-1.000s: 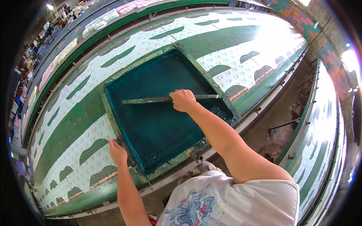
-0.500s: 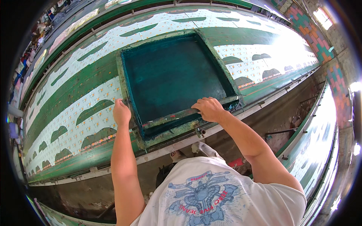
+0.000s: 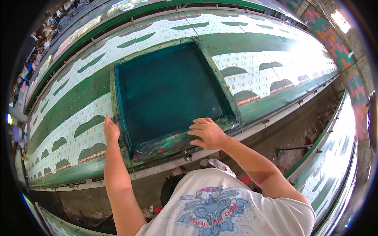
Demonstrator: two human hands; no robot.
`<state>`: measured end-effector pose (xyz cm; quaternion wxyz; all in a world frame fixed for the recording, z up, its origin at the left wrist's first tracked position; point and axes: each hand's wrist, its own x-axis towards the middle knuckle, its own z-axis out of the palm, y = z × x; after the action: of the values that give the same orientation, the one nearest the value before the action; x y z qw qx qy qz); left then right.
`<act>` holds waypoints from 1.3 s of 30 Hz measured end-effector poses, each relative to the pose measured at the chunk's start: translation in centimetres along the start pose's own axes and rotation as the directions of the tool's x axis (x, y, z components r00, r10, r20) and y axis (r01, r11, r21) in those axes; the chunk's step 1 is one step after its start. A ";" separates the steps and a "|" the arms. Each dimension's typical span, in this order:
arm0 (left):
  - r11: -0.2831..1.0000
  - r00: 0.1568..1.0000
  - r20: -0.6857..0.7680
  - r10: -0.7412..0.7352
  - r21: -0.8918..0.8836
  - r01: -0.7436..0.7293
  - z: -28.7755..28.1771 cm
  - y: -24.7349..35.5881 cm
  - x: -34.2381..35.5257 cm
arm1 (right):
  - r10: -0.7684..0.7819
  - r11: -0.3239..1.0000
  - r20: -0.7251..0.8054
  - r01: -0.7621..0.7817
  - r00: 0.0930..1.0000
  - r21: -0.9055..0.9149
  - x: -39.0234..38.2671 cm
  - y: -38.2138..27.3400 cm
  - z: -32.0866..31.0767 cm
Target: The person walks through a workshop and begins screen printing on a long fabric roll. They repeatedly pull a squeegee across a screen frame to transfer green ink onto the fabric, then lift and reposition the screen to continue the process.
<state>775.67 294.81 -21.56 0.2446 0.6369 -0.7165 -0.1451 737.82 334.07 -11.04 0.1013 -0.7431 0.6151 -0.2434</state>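
Observation:
A screen-printing frame [image 3: 115, 88] with a dark teal mesh [image 3: 169, 92] lies on a long green table. My left hand [image 3: 112, 130] is closed at the frame's left side, where a small dark part shows by the fingertips. Along the frame's near inner edge rests a paint-stained squeegee bar [image 3: 170, 138]. My right hand [image 3: 208, 134] lies over the near edge by this bar, fingers stretched out and thumb apart. What is beneath its palm is hidden.
White sheets with small orange patterns [image 3: 94, 128] and dark curved shapes line the green table [image 3: 252, 43]. A metal rail with clamps [image 3: 188, 156] runs along its near edge. Another printing table [image 3: 327, 165] stands to the right, beyond a floor gap. Piled cloth [image 3: 33, 67] sits far left.
The frame appears lower and farther left in view, with both hands. The squeegee bar has come down against the near edge, and my right hand's fingers have loosened from it.

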 end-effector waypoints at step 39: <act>0.780 0.821 0.120 -0.558 -0.262 0.568 -0.9 -1.8 2.1 | 0.899 0.156 0.074 -0.475 0.432 0.866 -11.8 15.5 -8.6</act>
<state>777.52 292.60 -21.39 0.2669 0.7767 -0.4691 -0.3248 718.79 343.30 -13.43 0.3697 -0.1402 0.7144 -0.5774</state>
